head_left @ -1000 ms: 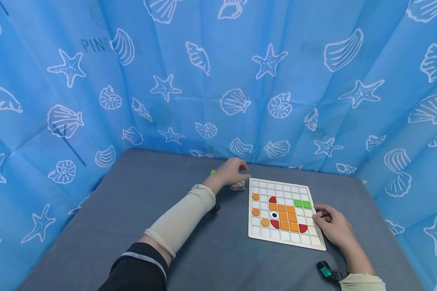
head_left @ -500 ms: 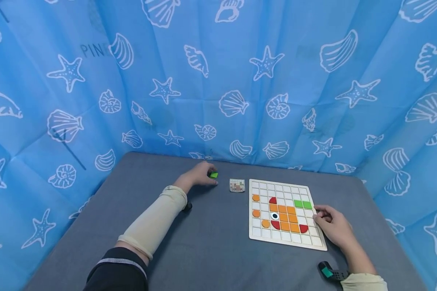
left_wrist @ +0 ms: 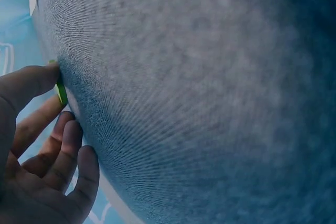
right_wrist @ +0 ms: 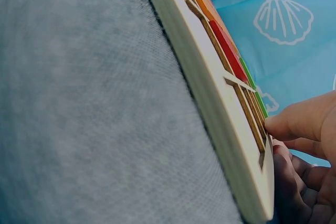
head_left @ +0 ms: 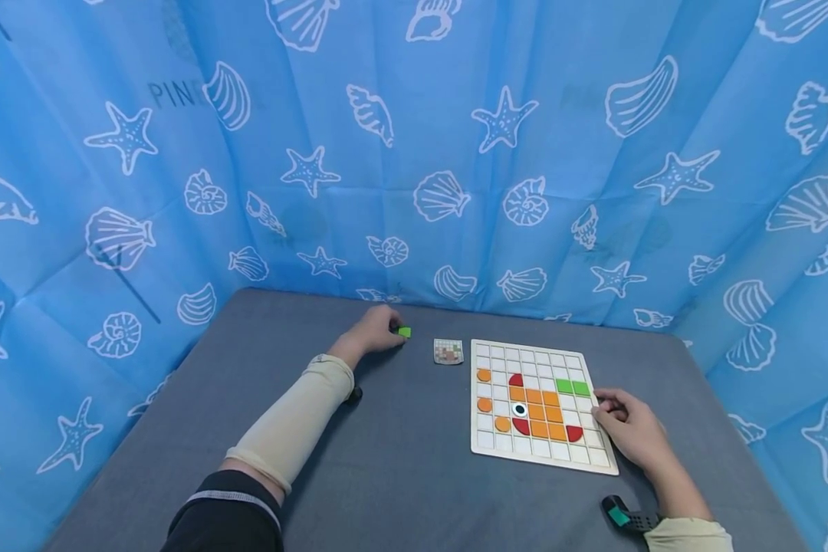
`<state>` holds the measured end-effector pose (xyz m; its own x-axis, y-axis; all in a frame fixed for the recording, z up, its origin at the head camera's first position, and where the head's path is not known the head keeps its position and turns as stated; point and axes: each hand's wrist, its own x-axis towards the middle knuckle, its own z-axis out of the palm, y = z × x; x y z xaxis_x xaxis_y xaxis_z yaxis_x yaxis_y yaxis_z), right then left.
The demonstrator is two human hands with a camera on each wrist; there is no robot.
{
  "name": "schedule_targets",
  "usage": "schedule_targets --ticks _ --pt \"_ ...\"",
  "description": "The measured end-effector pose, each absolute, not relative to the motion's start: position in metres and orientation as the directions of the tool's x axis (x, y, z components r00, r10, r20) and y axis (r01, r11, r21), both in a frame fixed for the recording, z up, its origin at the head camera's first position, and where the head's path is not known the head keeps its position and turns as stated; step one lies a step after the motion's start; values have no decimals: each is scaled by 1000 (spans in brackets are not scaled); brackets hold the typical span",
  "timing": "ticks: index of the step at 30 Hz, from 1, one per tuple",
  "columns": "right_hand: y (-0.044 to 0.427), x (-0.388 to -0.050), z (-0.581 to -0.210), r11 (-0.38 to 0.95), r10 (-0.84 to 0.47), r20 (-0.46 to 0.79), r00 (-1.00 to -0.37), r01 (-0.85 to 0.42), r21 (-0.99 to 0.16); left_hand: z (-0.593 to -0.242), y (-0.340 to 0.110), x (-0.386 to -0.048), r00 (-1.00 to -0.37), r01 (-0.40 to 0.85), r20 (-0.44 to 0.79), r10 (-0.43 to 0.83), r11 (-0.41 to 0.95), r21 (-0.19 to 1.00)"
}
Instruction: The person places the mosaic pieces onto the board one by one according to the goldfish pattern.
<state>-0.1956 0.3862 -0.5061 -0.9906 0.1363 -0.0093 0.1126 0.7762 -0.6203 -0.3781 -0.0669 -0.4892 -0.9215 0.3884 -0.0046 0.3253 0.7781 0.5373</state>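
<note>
At the back of the table my left hand (head_left: 375, 330) pinches a small green tile (head_left: 405, 332) between thumb and index finger; in the left wrist view the tile's thin green edge (left_wrist: 62, 94) shows between them, and the other fingers are bent close to the cloth. My right hand (head_left: 631, 429) grips the right edge of a white gridded wooden board (head_left: 486, 439), thumb on top. On the board lie orange squares (head_left: 538, 412), orange discs (head_left: 484, 375), red rounded pieces (head_left: 574, 434), two green squares (head_left: 573, 387) and an eye tile (head_left: 520, 409).
A small picture card (head_left: 448, 352) with a printed grid lies between my left hand and the board. The grey cloth-covered table (head_left: 400, 475) ends at the back against a blue curtain (head_left: 414, 153) with shell and starfish prints.
My left hand has moved left from beside the board's back corner, past the card, to the green tile, and now pinches it. The right hand stays at the board's edge.
</note>
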Motion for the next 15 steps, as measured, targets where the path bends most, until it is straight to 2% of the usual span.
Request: schedule_targets --ticks 15 --pt "386 -196 -504 773 146 -28 -989 132 -621 -489 -68 -378 -925 313 -10 380 776 547"
